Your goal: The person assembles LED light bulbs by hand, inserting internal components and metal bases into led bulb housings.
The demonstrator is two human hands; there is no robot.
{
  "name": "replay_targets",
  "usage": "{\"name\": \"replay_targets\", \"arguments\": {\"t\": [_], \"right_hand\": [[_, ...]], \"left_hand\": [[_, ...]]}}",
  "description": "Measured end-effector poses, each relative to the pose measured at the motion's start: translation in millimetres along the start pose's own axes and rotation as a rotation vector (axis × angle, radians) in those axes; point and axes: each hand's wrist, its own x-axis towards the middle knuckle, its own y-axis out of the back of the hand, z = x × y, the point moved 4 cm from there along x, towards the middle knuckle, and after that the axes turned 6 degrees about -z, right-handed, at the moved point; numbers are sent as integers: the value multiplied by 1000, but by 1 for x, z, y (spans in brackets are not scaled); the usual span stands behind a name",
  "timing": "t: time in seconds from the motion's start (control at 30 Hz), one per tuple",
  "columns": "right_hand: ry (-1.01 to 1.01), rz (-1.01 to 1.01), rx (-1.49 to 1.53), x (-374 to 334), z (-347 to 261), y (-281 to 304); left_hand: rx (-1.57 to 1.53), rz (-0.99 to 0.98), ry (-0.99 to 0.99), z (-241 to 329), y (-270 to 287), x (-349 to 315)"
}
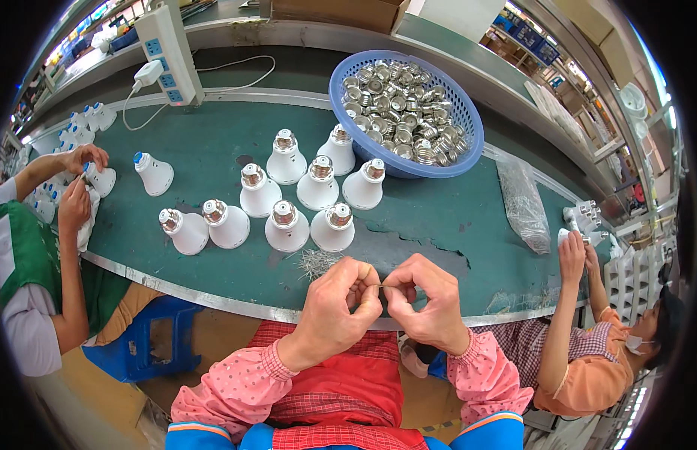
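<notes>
Left hand (pixel 339 300) and right hand (pixel 425 298), both mine, meet over the near edge of a green tabletop (pixel 438 210), fingertips pinching a thin piece (pixel 385 286) between them.

Just beyond my fingers lies a loose heap of fine pins (pixel 315 263), close to white bulbs (pixel 286 236) with metal caps. I judge the piece very light, fairly stiff but easy to bend or let slip, best held near its ends between thumb and forefinger. My fingertips cover most of it, so I cannot tell its full length or whether it matches the heap; a co-worker (pixel 33 315) at left is cut off by the dark rim.
</notes>
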Motion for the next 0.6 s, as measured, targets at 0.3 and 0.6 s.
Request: {"name": "replay_targets", "arguments": {"t": [0.3,0.6], "right_hand": [[-81,99,35,-9,7,4],[-27,27,56,-3,0,-6]], "left_hand": [[6,21,-60,-4,11,-4],[-146,-92,7,-8,7,-5]]}}
